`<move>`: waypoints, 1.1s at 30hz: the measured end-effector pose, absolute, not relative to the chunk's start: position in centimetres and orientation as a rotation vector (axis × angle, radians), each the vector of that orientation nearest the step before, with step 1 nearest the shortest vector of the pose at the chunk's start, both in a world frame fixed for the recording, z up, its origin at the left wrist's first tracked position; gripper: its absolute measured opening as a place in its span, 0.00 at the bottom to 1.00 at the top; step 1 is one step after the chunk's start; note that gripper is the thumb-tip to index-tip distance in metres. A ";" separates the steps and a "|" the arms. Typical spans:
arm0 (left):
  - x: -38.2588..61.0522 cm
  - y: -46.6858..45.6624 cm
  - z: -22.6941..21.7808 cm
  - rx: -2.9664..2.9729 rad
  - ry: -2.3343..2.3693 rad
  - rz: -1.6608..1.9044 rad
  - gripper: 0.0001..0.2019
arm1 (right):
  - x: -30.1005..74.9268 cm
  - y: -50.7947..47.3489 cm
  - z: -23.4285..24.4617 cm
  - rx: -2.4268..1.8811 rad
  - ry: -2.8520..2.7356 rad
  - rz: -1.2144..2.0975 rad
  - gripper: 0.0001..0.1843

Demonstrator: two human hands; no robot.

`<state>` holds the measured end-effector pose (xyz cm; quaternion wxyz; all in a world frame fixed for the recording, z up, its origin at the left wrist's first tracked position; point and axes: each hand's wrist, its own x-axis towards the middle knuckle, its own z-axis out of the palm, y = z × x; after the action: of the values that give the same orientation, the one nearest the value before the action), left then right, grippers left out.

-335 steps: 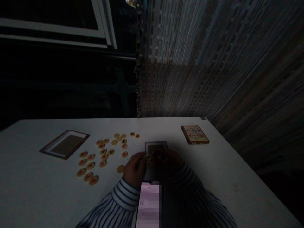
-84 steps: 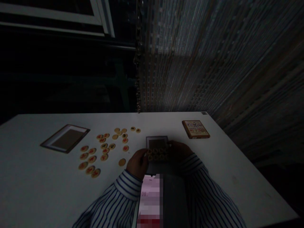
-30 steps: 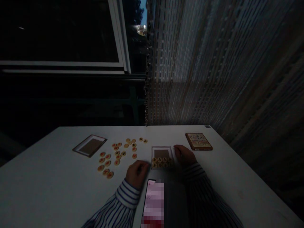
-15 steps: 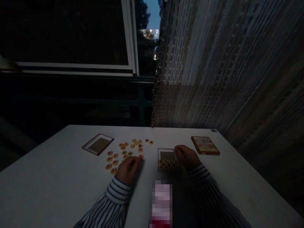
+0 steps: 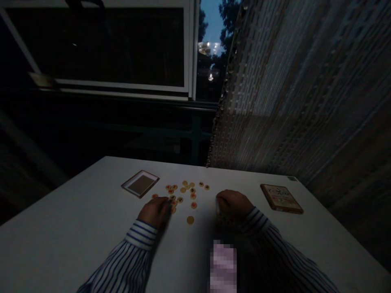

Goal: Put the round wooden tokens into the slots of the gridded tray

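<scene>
My left hand (image 5: pixel 154 211), fingers curled and closed, is low over the left part of a scatter of round wooden Chinese chess pieces (image 5: pixel 180 200), some with red marks and some with black. What its fingers hold, if anything, is hidden. A plain-faced piece (image 5: pixel 190 219) lies apart, nearer to me. My right hand (image 5: pixel 236 203) is closed over a small open box (image 5: pixel 224 219), covering most of it. Dark shapes of pieces inside show faintly below the fingers. I cannot make out what the right fingertips hold.
An open tray (image 5: pixel 140 183) lies at the back left of the white table (image 5: pixel 91 228). At the right lies a flat case with a printed cover (image 5: pixel 281 197). A bead curtain (image 5: pixel 259 122) hangs behind the table's right side. A pale blurred block (image 5: pixel 223 268) covers the near middle.
The view has turned a little left. My left hand has moved left across the pieces. My right hand has shifted left from the box's right edge to over the box.
</scene>
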<state>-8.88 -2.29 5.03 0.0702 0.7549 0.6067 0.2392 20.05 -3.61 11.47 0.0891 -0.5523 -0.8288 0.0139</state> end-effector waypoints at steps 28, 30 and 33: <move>-9.3 2.0 3.7 2.454 1.906 0.364 0.12 | 6.8 3.7 6.7 -1.437 -2.694 0.285 0.17; -9.4 2.0 3.8 2.462 1.868 0.367 0.12 | 6.5 3.9 6.3 -1.468 -2.693 0.288 0.17; -9.5 2.0 3.9 2.452 1.849 0.363 0.12 | 6.2 4.1 5.9 -1.498 -2.691 0.296 0.17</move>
<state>-9.50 1.96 3.89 0.0245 0.7927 0.5977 0.1173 6.19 4.08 5.94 0.0237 -0.4841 -0.8694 0.0957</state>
